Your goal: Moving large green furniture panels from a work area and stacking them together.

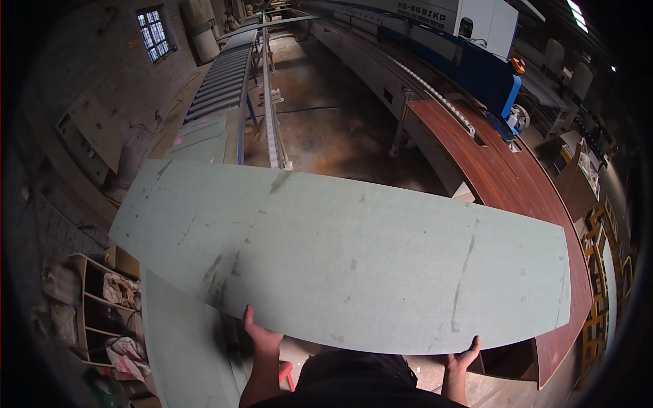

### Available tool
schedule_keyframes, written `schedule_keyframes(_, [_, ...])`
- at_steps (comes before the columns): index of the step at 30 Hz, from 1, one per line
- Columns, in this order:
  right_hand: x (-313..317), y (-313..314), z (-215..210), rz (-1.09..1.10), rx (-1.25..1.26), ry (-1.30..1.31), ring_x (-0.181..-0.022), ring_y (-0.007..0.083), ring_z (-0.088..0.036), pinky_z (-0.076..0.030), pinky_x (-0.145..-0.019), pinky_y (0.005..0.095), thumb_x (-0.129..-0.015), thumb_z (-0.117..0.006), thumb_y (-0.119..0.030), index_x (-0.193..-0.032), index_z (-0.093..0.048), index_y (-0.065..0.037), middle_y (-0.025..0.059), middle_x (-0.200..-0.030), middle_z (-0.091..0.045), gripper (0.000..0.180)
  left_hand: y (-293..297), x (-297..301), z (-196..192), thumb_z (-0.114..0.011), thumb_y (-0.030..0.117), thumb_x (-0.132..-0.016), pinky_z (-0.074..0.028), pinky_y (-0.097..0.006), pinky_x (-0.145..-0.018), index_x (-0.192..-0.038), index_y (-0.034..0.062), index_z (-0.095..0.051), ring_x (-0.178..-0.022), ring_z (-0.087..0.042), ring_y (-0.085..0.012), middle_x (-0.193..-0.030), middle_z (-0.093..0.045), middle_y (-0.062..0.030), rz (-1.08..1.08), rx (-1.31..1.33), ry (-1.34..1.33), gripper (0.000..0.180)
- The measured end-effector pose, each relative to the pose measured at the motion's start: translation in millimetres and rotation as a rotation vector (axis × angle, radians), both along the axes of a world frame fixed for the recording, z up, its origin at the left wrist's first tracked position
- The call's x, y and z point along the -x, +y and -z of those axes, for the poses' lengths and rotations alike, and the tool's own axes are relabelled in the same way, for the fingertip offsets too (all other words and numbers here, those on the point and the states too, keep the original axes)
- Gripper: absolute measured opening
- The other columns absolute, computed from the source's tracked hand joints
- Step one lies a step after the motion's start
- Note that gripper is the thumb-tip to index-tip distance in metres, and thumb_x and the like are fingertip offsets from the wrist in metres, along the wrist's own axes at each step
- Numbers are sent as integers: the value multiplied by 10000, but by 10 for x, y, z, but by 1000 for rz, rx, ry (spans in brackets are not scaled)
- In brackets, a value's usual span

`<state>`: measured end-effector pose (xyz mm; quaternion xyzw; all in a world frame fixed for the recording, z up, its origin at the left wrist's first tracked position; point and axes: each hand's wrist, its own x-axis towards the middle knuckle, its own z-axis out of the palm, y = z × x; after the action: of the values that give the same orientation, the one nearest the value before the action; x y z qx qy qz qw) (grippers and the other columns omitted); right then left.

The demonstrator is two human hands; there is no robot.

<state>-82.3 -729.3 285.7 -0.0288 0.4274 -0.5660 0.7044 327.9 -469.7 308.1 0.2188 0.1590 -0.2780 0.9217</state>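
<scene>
A large pale green-grey board [340, 258] with scuff marks is held flat in front of me, spanning most of the view. My left hand [260, 335] grips its near edge from below, left of centre. My right hand [465, 355] grips the same near edge further right, fingers curled over the rim. The board's far left corner reaches toward a roller conveyor [221, 85]; its right end overlaps a reddish-brown wood panel [503, 170].
A second pale board [183, 347] lies below at the left. A wooden shelf with rags [102, 306] stands at the lower left. A long blue and white machine [469, 54] runs along the right. Brown concrete floor [333, 129] lies ahead.
</scene>
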Motion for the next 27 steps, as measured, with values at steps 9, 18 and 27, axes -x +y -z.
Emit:
schedule_keyframes(9, [196,104,-58,-276,-17,101,-1022,305,-583,-464,-894,474,-861,-418,-595,-1270,-502,-92,98,-1161,-595,654,64,-36,164,-451,358,-894,-389,-445,-977,-1285,99,-489,-1160,-500,-289,-1261,-540,-61,-13,11,-12,471])
schedule_keyframes(18, [-144,-26,-872,-958,714,1784,-475,130,-321,-291,-452,349,-908,-571,-253,-557,-422,44,117,-465,-320,484,17,-34,146,-473,331,-883,-394,-445,-976,-1266,85,-500,-1158,-501,-293,-1246,-547,-69,-48,31,-15,456])
schedule_keyframes(27, [-1842,-2003,-978,-798,1266,1663,-880,343,-589,-480,-767,377,-863,-641,-223,-932,-624,47,184,-973,-603,279,20,-4,206,-429,353,-921,-406,-424,-963,-1255,74,-505,-1122,-527,-288,-1208,-564,-83,-182,-79,-54,442])
